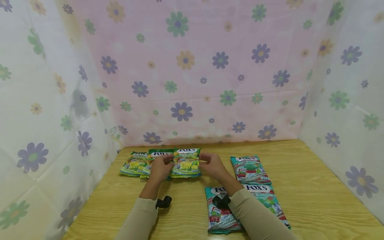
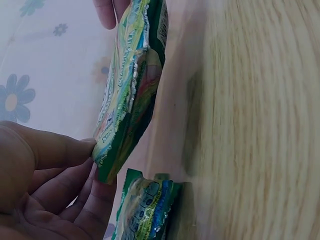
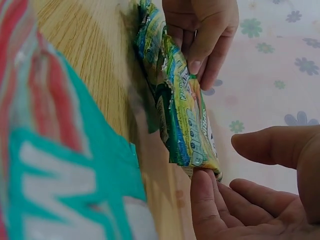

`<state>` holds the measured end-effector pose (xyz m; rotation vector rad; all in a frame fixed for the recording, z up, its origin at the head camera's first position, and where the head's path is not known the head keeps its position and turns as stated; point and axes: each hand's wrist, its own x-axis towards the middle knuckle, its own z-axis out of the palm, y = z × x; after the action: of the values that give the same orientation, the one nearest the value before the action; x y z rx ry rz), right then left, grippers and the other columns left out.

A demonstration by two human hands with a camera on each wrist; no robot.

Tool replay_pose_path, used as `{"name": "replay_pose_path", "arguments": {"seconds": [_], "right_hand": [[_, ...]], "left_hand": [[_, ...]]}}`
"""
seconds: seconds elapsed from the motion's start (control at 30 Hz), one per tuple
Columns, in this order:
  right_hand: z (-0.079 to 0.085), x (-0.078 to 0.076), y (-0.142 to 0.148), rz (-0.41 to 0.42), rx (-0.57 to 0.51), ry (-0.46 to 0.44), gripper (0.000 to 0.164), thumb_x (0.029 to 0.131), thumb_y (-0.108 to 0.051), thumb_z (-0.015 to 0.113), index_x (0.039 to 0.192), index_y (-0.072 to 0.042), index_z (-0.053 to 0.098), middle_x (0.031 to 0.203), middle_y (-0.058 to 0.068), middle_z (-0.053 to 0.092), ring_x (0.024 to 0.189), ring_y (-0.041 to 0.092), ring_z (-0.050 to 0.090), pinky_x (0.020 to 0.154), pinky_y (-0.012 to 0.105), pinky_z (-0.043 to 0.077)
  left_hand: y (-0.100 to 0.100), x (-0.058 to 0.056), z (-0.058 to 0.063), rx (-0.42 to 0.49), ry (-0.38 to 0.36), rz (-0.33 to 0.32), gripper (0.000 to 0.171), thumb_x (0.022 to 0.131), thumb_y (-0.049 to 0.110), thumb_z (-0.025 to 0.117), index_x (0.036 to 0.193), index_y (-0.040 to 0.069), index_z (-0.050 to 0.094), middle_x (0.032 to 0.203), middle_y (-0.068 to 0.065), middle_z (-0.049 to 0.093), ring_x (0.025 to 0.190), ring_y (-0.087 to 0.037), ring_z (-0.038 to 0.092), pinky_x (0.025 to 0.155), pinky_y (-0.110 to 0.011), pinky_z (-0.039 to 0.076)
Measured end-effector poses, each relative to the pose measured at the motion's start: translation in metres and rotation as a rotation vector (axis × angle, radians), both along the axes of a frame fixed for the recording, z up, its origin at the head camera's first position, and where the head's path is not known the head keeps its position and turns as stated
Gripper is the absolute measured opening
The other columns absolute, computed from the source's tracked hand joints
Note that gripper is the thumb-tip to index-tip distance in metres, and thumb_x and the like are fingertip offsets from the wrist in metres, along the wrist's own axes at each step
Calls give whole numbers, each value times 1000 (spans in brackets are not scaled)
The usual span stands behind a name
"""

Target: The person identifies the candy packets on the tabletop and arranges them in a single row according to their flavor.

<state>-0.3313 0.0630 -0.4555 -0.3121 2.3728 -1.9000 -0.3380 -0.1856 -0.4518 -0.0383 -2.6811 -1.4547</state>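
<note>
In the head view, a green and yellow Fox's candy bag (image 1: 187, 165) is between both hands at the back of the table. My left hand (image 1: 160, 169) pinches its left edge between thumb and fingers; the left wrist view shows this bag (image 2: 127, 95) raised off the tabletop. At the opposite edge is my right hand (image 1: 214, 165). Its fingers (image 3: 202, 192) touch the bag from behind, while the thumb stands away from it. Two more green bags lie to the left, one middle bag (image 1: 146, 169) partly behind my left hand and one outer bag (image 1: 133, 165).
On the right lie teal Fox's candy bags: one farther back (image 1: 251, 170), one in front of it (image 1: 264, 200) and one nearer left (image 1: 216, 218). My right forearm passes over the front two. Flowered cloth walls (image 1: 204, 80) enclose the wooden table (image 1: 180, 213) at back and sides.
</note>
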Motion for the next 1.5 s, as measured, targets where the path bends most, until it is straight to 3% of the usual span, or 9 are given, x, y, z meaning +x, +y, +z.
{"name": "replay_pose_path", "arguments": {"seconds": [0.37,0.93,1.5], "right_hand": [[-4,2,1,90,2,-60,65,99,-7,67,157,2,40,159,23,44,139,42,52,103,45,56],[-6,1,3,122,-28,-132,65,99,-10,69,157,1,41,161,20,42,147,41,44,106,46,54],[-6,3,3,138,-20,-146,66,99,-10,68,157,2,40,162,21,40,150,41,39,108,47,53]], "left_hand": [[-1,-1,-4,-40,4,-8,37,99,11,70,135,7,68,134,-16,69,122,-34,66,90,-46,60],[-2,-3,-11,-72,-11,0,38,99,8,69,136,2,66,133,-18,69,121,-36,66,92,-46,60],[1,0,-9,-85,-20,13,40,98,8,69,137,-1,65,132,-18,69,118,-33,68,92,-46,60]]}}
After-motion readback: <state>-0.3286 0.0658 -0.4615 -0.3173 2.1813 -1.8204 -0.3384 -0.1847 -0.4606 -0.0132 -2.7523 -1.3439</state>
